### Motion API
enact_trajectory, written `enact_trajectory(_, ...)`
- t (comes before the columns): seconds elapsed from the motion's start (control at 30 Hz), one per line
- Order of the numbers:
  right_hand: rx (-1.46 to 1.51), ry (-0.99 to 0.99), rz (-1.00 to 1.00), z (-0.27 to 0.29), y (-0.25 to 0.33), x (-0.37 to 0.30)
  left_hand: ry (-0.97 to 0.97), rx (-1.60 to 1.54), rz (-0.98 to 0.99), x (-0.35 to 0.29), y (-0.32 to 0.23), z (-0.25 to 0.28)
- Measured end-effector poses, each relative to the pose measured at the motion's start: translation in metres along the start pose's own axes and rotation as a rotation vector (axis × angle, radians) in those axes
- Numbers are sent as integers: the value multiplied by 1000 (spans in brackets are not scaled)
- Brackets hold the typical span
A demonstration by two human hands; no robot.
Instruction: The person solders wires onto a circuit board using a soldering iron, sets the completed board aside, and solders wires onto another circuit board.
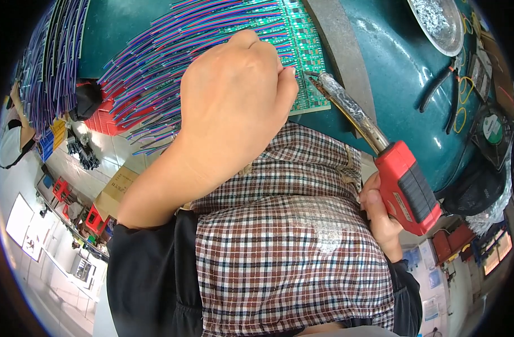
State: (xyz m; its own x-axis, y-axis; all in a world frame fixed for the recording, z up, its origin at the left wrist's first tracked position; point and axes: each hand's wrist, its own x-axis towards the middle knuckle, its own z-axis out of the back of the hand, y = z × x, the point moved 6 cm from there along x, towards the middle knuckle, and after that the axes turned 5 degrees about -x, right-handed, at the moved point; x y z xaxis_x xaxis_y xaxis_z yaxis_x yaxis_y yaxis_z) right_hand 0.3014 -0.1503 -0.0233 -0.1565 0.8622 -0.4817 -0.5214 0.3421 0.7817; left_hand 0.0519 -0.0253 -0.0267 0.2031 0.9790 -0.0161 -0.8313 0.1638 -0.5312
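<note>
1. Left hand (234,95) rests curled over the green circuit board panel (302,50) at the near edge of the teal tabletop (392,73); fingers bunched tight at the board edge, probably pinching a wire, but what they hold is hidden.
2. Right hand (380,216) wrapped closed around the red handle of the soldering iron (375,151); tip points at the board just beside the left fingertips.
3. Multicoloured ribbon wires (156,62) fan left off the board, already attached in rows.
4. Judgement: the step is soldering a wire end to a pad. Keep the wire flat and steady, touch tip to pad and wire together, lift briefly, keep fingertips clear of the hot tip.
5. Pliers (442,92) and metal dish (437,22) lie well apart, far right.
</note>
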Motion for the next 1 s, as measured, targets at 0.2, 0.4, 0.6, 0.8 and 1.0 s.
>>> enact_trajectory(0.2, 90, -31, -27, -1, -4, -3, -5, -1, -10, 0, -1, 1)
enact_trajectory(0.4, 26, 27, 32, -1, -4, -1, 13, -23, -6, 0, 0, 0)
enact_trajectory(0.6, 41, 12, 34, -2, -5, -2, 17, -30, -4, -1, -1, 0)
enact_trajectory(0.8, -8, 32, 43, -1, -2, -1, 8, -22, -4, -2, -1, 0)
enact_trajectory(1.0, 96, -111, 39, -3, 4, 0, -2, -20, -17, -2, 1, 2)
